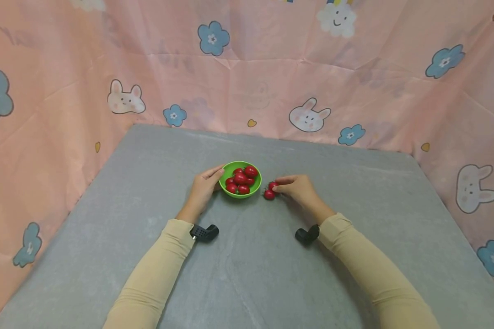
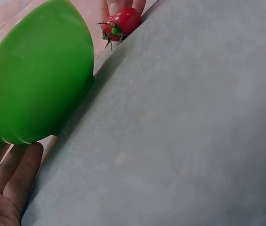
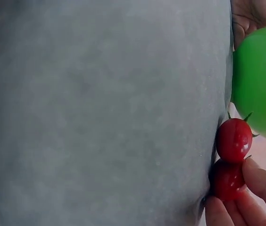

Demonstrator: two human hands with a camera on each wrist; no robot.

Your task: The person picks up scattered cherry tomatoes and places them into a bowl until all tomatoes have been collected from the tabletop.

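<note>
My left hand (image 1: 201, 191) holds a green bowl (image 1: 239, 196) at its left side, the thumb at the rim and the fingers against the outside. Several red cherry tomatoes (image 1: 240, 178) lie inside the bowl. To the bowl's right, my right hand (image 1: 301, 190) pinches a cherry tomato (image 3: 227, 181) between thumb and fingers, low at the table. A second cherry tomato (image 3: 234, 140) with a green stem sits against the pinched one, on the side nearer the bowl. In the left wrist view the bowl's outer wall (image 2: 38, 75) hides its contents.
A grey table (image 1: 238, 265) spreads under both hands. Pink cloth (image 1: 251, 82) printed with rabbits, flowers and clouds hangs along the back and both sides. Each wrist carries a black camera, one on the left (image 1: 206, 233) and one on the right (image 1: 307, 235).
</note>
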